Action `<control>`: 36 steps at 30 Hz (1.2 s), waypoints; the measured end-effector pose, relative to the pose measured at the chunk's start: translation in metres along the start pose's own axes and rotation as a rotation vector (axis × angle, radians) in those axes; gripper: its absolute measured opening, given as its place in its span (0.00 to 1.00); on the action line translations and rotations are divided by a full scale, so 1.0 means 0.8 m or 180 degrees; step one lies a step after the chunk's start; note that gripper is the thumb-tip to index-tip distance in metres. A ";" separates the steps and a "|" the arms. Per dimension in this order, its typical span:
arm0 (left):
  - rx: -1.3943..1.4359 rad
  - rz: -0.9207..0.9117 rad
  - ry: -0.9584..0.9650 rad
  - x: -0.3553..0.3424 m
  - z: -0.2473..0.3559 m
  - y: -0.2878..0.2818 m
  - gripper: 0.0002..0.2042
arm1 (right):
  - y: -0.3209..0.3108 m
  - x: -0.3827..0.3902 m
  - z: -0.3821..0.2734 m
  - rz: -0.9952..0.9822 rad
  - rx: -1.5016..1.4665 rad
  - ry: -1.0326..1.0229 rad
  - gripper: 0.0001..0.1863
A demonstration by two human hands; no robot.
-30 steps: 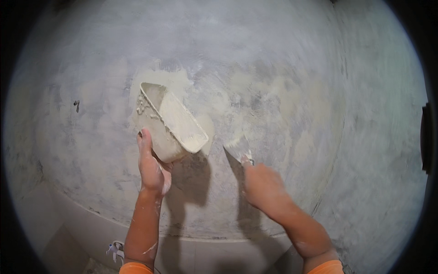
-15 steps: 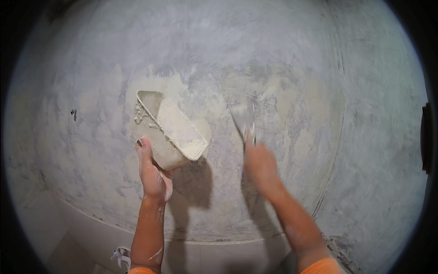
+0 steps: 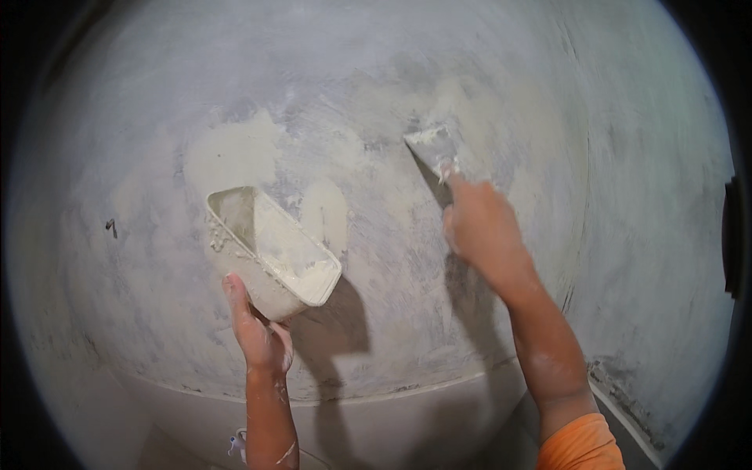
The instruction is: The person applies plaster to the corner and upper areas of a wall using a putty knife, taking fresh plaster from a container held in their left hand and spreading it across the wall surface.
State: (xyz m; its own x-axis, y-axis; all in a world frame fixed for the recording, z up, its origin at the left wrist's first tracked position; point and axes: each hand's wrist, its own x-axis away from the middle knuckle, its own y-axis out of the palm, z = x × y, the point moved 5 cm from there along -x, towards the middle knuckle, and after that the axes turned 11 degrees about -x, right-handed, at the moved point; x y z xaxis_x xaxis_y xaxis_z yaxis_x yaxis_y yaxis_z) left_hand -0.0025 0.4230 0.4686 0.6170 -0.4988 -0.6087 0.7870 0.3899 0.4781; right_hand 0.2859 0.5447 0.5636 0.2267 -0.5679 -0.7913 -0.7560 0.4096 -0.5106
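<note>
— Across nearly the whole view spreads what?

— Across nearly the whole view spreads a grey plastered wall (image 3: 595, 204), mottled and streaked, with paler patches of fresh filler (image 3: 235, 153) in its upper middle. Along the bottom a lighter band (image 3: 376, 419) runs beneath it, curved by the lens.

— And the next biggest thing?

— Two bare forearms that come up from the lower edge. An orange sleeve (image 3: 576, 446) shows on the right one.

— What does the left hand do?

— The left hand (image 3: 254, 333) is clenched under a long, whitish trough-shaped tray (image 3: 270, 251), grasping its lower end. The tray tilts up and to the left, just in front of the wall, and casts a dark shadow to its lower right. Pale filler lies in its bottom, heaped toward the lower right end, and crusts its rim.

— And the right hand?

— The right hand (image 3: 482, 227) is closed around the handle of a putty knife (image 3: 435, 149), raised well above and to the right of the tray. I can see only the back of the hand; the handle itself is hidden within the grasp.

— Where is the blade?

— Flat against the wall at the upper middle, pointing up and left, smeared with pale filler. It lies at the edge of a fresh light patch. A narrow dark shadow runs under it down to the hand.

— Anything smaller?

— A small dark mark (image 3: 111, 228) on the wall far left
</note>
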 end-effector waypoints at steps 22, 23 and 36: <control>0.0530 -0.0038 -0.0497 0.015 -0.009 0.006 0.32 | 0.082 0.144 0.073 -0.0236 -0.0508 0.0813 0.25; 0.0462 -0.0042 -0.0460 0.013 -0.010 0.004 0.32 | 0.084 0.165 0.081 -0.0387 -0.0590 0.0871 0.25; 0.0630 -0.0362 -0.0633 0.022 -0.036 0.067 0.32 | -0.034 -0.015 0.091 0.0898 -0.0377 0.0386 0.19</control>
State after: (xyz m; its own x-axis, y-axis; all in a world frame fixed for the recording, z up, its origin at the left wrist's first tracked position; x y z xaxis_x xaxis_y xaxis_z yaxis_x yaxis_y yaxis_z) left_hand 0.0501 0.4575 0.4652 0.4971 -0.6800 -0.5390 0.8235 0.1741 0.5399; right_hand 0.3483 0.5920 0.5624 -0.0711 -0.5277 -0.8465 -0.8464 0.4810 -0.2288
